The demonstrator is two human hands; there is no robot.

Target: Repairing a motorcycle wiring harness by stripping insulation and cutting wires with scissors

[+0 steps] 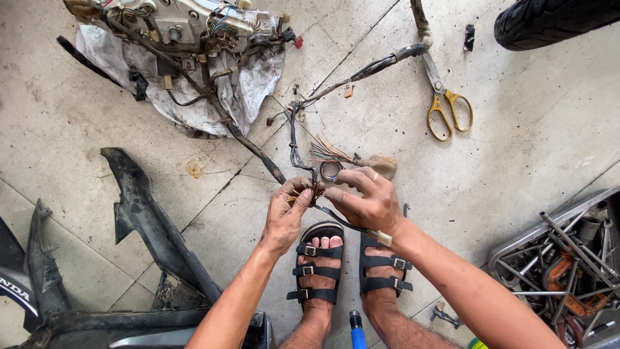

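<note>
Left hand (284,216) and right hand (367,200), fingers pinching closed on black taped wiring harness (294,152), holding it above sandalled feet; yellow-handled scissors (445,106) lying on scuffed, cracked concrete floor (504,161).

Hands at work — two: left hand (284,216), right hand (368,200). Wire bundle (303,155) — one, long and branching. Scissors (445,106) with yellow handles: one pair. Tape roll (330,170): one. Sandals (316,265): two, black. White cloth (248,87): one. Tyre (555,22): one. Black body panels (145,213): at least three. Tray of tools (516,249): one.
</note>
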